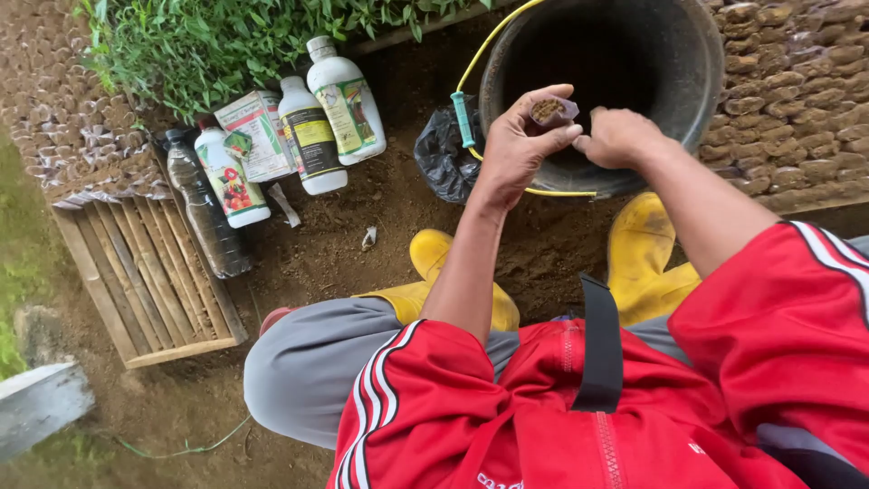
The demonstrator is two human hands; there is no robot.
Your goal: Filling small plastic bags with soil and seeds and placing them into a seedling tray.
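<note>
My left hand (518, 142) holds a small clear plastic seedling bag (552, 111) filled with brown soil, gripped upright between thumb and fingers. My right hand (618, 136) is closed just to its right, fingertips at the bag's rim. Both hands hover over the near rim of a large black bucket (695, 86) whose inside is dark. I am squatting, with yellow rubber boots (644, 244) on the bare soil below my arms.
Three white plastic bottles (310, 136), a small carton (255, 136) and a dark bottle (205, 213) lie at left beside a wooden slat crate (149, 290). A black plastic bag (444, 154) and yellow hose (480, 54) lie by the bucket. Rows of filled soil bags (797, 100) and green seedlings (208, 41) surround the spot.
</note>
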